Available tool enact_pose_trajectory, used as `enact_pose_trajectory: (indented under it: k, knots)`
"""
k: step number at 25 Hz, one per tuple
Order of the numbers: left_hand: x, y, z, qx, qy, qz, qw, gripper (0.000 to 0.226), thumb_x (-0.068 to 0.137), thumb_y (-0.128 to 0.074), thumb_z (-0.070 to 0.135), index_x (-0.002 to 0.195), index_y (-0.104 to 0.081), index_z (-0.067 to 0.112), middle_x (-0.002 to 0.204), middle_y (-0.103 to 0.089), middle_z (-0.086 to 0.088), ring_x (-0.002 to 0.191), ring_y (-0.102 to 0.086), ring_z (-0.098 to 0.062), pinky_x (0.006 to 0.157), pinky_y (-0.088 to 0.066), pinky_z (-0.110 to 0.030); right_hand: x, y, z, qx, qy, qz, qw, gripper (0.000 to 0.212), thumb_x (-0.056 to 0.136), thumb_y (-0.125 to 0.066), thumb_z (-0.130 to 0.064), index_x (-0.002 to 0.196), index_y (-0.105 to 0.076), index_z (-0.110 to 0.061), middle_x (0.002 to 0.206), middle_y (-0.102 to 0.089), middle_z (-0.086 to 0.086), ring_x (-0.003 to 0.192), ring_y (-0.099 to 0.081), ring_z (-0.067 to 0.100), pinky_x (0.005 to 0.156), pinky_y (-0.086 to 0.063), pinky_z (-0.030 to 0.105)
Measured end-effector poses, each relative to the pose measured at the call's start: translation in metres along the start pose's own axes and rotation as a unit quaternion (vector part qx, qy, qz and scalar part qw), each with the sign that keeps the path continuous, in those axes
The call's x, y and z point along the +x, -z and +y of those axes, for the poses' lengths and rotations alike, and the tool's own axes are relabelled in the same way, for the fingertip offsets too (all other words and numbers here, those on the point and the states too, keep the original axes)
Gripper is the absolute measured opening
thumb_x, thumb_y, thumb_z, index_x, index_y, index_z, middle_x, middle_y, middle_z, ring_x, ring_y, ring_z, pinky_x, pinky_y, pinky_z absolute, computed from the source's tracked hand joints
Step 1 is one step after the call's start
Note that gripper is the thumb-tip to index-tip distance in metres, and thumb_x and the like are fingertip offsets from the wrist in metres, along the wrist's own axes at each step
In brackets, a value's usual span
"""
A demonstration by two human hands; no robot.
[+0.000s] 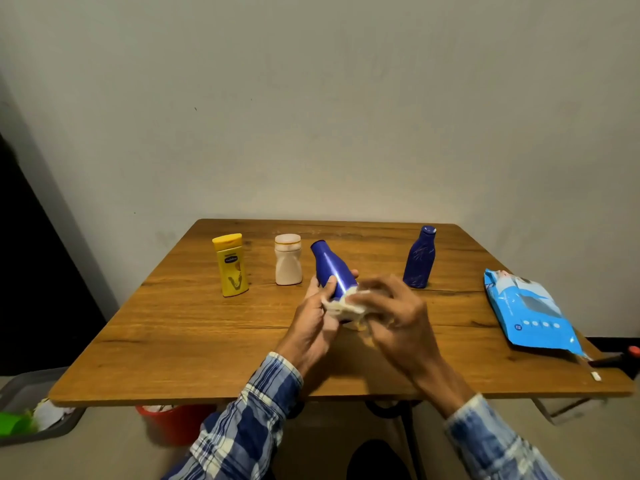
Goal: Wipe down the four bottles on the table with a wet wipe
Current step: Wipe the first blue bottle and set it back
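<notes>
A dark blue bottle point(329, 268) is held tilted above the middle of the wooden table point(194, 327), its narrow end pointing up and away. My left hand point(317, 318) grips its lower body. My right hand point(394, 313) presses a crumpled white wet wipe point(348, 308) around the bottle's lower end; that hand is motion-blurred. A yellow bottle point(231, 265) and a cream-white bottle point(288, 259) stand upright at the back left. A second dark blue bottle point(420, 258) stands upright at the back right.
A light blue pack of wet wipes point(530, 311) lies flat near the table's right edge. Under the table sits a red bucket point(173, 422); a grey bin point(31, 410) with rubbish is on the floor at left. A wall rises behind the table.
</notes>
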State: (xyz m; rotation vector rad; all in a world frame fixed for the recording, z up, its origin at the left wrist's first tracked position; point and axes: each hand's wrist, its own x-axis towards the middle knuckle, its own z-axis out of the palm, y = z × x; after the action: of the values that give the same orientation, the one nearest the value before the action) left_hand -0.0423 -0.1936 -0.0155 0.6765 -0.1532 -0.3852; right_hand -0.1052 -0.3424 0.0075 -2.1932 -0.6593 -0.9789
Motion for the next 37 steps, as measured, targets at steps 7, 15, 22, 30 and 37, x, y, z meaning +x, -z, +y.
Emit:
enact_pose_trajectory:
  k: [7,15,22,30,37]
  knots:
    - [-0.014,-0.019,-0.012,0.218,-0.027,-0.034,0.975,0.038,0.1,-0.054,0.012,0.136,-0.049,0.022,0.136,-0.063,-0.012,0.128,-0.06,-0.027,0.11,-0.046,-0.045,0.063,0.002,0.01,-0.083,-0.039,-0.025,0.995,0.032,0.084,-0.065,0.001,0.11,-0.074,-0.014,0.117,-0.053,0.005,0.107,-0.051,0.014,0.087,-0.053,0.026]
    - [-0.012,-0.001,-0.015,0.182,-0.013,-0.045,0.982,0.058,0.089,-0.059,0.001,0.141,-0.049,0.022,0.138,-0.061,-0.014,0.125,-0.06,-0.028,0.107,-0.047,-0.045,0.035,0.015,0.024,0.061,-0.128,-0.001,0.99,0.027,0.084,-0.062,0.008,0.098,-0.076,-0.011,0.106,-0.056,0.0,0.099,-0.055,0.011,0.08,-0.057,0.031]
    - [0.009,0.005,0.005,0.265,-0.02,-0.047,0.963,0.075,0.087,-0.059,-0.009,0.151,-0.035,0.021,0.145,-0.054,-0.004,0.127,-0.06,-0.017,0.11,-0.047,-0.043,-0.005,-0.002,0.025,0.116,-0.152,-0.022,0.981,0.032,0.084,-0.066,0.008,0.107,-0.074,-0.013,0.106,-0.06,-0.002,0.099,-0.061,0.01,0.077,-0.056,0.023]
    - [0.055,0.01,0.015,0.354,-0.039,-0.042,0.933,0.06,0.088,-0.063,-0.009,0.133,-0.049,0.028,0.138,-0.056,0.001,0.129,-0.056,-0.019,0.109,-0.047,-0.044,-0.019,0.016,0.051,0.138,-0.269,0.034,0.953,0.023,0.085,-0.066,0.009,0.091,-0.075,-0.011,0.096,-0.064,-0.003,0.082,-0.066,0.011,0.061,-0.058,0.028]
    - [0.123,0.01,0.005,0.377,-0.012,-0.018,0.926,0.066,0.087,-0.057,-0.017,0.146,-0.044,0.01,0.142,-0.057,-0.011,0.134,-0.053,-0.027,0.104,-0.05,-0.042,-0.019,0.025,0.062,0.173,-0.296,0.079,0.936,0.027,0.085,-0.061,0.014,0.093,-0.073,-0.01,0.102,-0.064,-0.002,0.087,-0.067,0.005,0.062,-0.059,0.026]
